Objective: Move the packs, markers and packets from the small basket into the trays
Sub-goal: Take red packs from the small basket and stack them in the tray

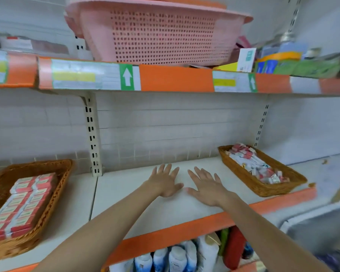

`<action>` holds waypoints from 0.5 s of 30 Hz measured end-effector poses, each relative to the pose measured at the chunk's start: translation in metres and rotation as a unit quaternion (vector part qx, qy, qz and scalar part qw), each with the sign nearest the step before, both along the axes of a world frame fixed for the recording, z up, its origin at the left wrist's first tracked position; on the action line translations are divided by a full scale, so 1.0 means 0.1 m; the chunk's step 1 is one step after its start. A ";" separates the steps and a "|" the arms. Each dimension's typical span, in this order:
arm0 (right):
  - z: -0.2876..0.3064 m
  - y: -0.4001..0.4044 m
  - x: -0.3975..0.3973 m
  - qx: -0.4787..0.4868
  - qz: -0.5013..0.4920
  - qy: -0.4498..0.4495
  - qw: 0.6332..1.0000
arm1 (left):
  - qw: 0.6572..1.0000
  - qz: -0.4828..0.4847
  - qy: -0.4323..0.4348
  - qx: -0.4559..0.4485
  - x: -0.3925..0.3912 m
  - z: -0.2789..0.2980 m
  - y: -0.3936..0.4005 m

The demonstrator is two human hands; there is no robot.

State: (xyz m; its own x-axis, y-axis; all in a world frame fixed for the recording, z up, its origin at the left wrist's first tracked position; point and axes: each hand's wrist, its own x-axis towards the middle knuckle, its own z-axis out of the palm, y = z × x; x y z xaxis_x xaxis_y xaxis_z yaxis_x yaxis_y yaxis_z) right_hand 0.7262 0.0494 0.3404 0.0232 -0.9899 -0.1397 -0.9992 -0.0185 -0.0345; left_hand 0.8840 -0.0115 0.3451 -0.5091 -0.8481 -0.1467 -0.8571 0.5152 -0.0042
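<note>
My left hand (165,180) and my right hand (205,186) lie flat, fingers spread, side by side on the white middle shelf (141,211); neither holds anything. A wicker tray (53,179) at the left holds neat rows of red and white packs (22,205). A second wicker tray (241,174) at the right holds a loose heap of red and white packets (257,165). A pink perforated basket (161,34) stands on the shelf above, its contents hidden from here.
The upper shelf has an orange edge strip (175,78) with price labels, and assorted goods (279,59) stand at its right. Bottles (177,258) fill the shelf below. A grey metal surface (322,226) sits at the lower right. Slotted uprights (91,134) run down the tiled wall.
</note>
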 end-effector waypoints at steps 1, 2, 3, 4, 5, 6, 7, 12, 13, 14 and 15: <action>0.00 0.01 -0.12 -0.002 -0.012 0.002 1.000 | 1.000 -0.014 0.005 -0.002 -0.14 0.00 -0.03; -0.01 0.02 -0.24 -0.001 -0.024 0.004 1.000 | 1.000 -0.027 0.008 -0.001 -0.27 -0.01 -0.04; -0.01 0.03 -0.36 -0.001 -0.036 0.005 0.999 | 0.999 -0.041 0.010 0.000 -0.40 -0.01 -0.04; -0.02 0.03 -0.49 -0.002 -0.047 0.006 0.999 | 0.999 -0.053 0.011 0.001 -0.52 -0.01 -0.05; -0.02 0.04 -0.61 -0.003 -0.057 0.008 0.998 | 0.998 -0.065 0.012 0.001 -0.64 0.00 -0.05; -0.02 0.05 -0.73 -0.005 -0.065 0.008 0.998 | 0.997 -0.077 0.013 0.001 -0.77 0.00 -0.06; -0.01 0.07 -0.85 -0.006 -0.071 0.006 0.997 | 0.996 -0.088 0.013 0.000 -0.90 0.01 -0.06; 0.01 0.10 -1.49 -0.030 -0.083 0.000 0.996 | 0.993 -0.112 0.039 -0.008 -1.57 0.05 -0.06; 0.02 0.12 -1.64 -0.030 -0.086 -0.002 0.996 | 0.992 -0.115 0.050 -0.009 -1.73 0.05 -0.05; 0.04 0.14 -1.81 -0.031 -0.089 -0.005 0.996 | 0.991 -0.118 0.066 -0.010 -1.89 0.06 -0.04; 0.07 0.16 -1.97 -0.033 -0.091 -0.007 0.995 | 0.989 -0.120 0.081 -0.011 -2.05 0.06 -0.03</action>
